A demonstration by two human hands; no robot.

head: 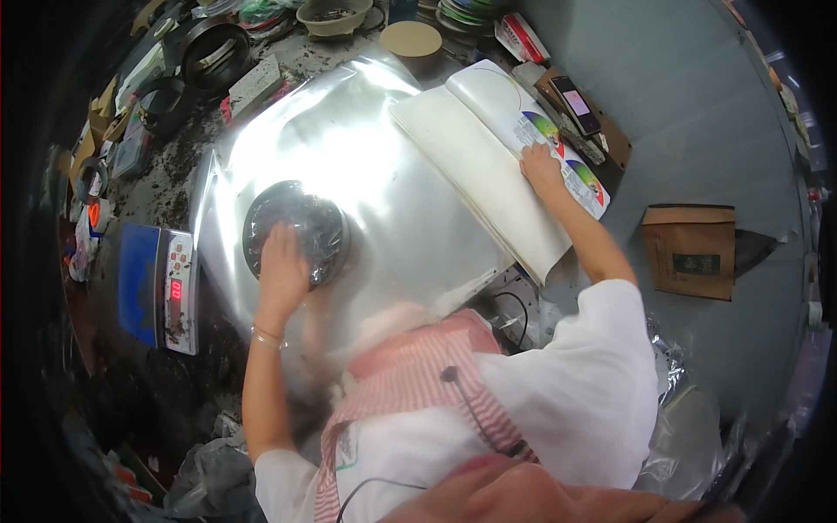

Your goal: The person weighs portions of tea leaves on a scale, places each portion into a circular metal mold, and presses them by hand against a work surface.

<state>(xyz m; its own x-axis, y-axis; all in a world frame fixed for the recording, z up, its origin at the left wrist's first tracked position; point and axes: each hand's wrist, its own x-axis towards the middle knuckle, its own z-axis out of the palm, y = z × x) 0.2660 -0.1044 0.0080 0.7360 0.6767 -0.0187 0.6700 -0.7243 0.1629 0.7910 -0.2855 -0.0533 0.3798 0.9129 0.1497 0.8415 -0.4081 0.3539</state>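
Note:
My left hand (pixel 284 265) rests flat, palm down, on a round dark disc wrapped in clear film (pixel 314 222). The disc stands on a large shiny metallic or plastic sheet (pixel 405 216). My right hand (pixel 541 168) is on the right, its fingers bent over the edge between a stack of cream paper sheets (pixel 471 163) and a white printed sheet or packaging (pixel 487 88) with colourful pictures. Whether those fingers pinch a sheet is hidden.
Left of the shiny sheet sits a digital scale (pixel 180 287) with a lit red display and blue platform. A smartphone (pixel 575 104) lies at the right edge. Beyond stand a round tan disc (pixel 410 40), a bowl (pixel 335 16), black rings (pixel 216 55) and a pale block (pixel 255 85).

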